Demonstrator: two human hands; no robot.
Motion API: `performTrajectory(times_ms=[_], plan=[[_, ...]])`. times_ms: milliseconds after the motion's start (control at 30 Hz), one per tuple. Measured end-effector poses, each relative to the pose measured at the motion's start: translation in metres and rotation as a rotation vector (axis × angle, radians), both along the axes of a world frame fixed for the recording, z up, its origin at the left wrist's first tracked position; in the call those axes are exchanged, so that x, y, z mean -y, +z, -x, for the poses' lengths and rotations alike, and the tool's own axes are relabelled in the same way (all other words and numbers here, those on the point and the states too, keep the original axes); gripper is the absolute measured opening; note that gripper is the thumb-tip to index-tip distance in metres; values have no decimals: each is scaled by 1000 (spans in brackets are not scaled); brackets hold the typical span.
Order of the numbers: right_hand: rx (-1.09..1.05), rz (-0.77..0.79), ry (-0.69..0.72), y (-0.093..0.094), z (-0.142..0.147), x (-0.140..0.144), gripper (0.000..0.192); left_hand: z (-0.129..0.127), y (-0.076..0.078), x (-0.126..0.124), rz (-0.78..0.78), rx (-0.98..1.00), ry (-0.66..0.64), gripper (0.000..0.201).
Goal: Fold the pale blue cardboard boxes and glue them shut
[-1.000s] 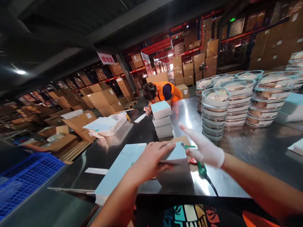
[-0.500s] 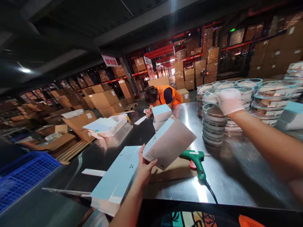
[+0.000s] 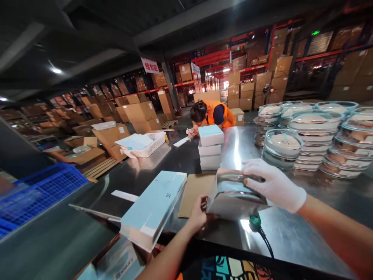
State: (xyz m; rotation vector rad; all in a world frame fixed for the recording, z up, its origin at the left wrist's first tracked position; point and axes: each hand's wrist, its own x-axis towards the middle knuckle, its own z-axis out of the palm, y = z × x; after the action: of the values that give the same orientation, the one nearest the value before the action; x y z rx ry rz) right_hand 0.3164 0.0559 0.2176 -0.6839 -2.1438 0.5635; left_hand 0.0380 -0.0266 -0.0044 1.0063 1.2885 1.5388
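Steel table (image 3: 291, 233): open pale box (image 3: 233, 200) holds clear round container (image 3: 237, 186)

Back of table: stacked pale boxes (image 3: 210, 147), a person in orange (image 3: 214, 114)
Right: stacked lidded glass dishes (image 3: 313, 136)
Left: blue crate (image 3: 40, 190)

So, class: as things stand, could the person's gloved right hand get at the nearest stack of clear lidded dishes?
Probably yes. The right hand rests on the open box, and the nearest dish stack stands just beyond it on bare steel table, nothing between.
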Motion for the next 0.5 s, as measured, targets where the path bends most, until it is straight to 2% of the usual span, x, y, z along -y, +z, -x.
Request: performTrajectory(times_ms=[67,167,233,300,367,400,500], plan=[[-54,-29,-33,-26,-1,6,39,-1,-9,3,48,-97,-20,90],[-211,89,-121,-77,-4,13,64,3,-16,7,37,-232,13,85],[-231,222,-73,-114,1,19,82,8,-16,9,10,-284,-22,88],[-258,275,-57,-144,13,25,89,11,-10,10,-73,-289,-60,97],[-329,310,-31,-158,27,30,86,13,2,9,-222,-298,-33,101],[-374,356,-1,-160,35,32,80,12,9,9,-301,-324,-7,97],[-494,521,69,-152,56,33,64,5,25,5,-470,-435,29,69]])
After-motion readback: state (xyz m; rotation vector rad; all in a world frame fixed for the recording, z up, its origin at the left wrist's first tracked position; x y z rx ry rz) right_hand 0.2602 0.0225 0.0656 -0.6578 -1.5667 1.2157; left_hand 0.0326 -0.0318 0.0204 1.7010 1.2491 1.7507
